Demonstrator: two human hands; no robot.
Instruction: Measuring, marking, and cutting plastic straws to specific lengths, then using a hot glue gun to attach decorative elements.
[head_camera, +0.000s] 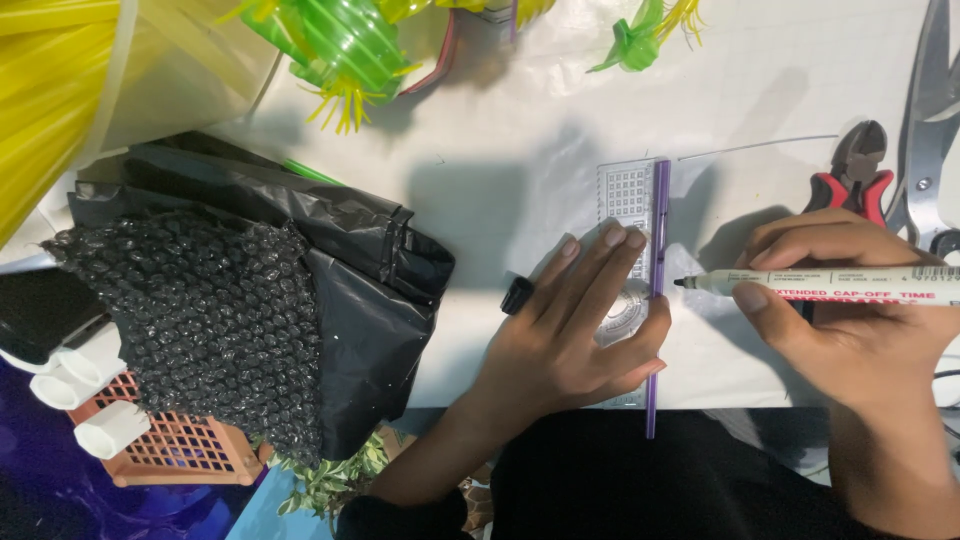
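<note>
Clear plastic ruler (628, 205) with a purple edge, flat on the white sheet (500, 170) on the table. Left hand (575, 330) spread flat on top, fingers (612, 250) pressing it down. Right hand (850, 300) pinching a white marker (830, 283), cap off, black tip pointing left and almost touching the purple edge. Black marker cap (516, 295) lying just beside the left hand.

No dark line showing along the ruler yet, so the drawing looks barely begun. Ruler in place, pen ready, the line itself looks like the part left to do. Hard to tell if the tip touches the sheet.

Further out: red-handled pliers (855, 170) and silver scissors (930, 110) near the right hand. Thin wire (760, 146) above the ruler. Black plastic bag (360, 260) and black bubble wrap (200, 320) well to the left. Orange basket (180, 450) below them. Green and yellow plastic pieces (345, 50) at the top.
</note>
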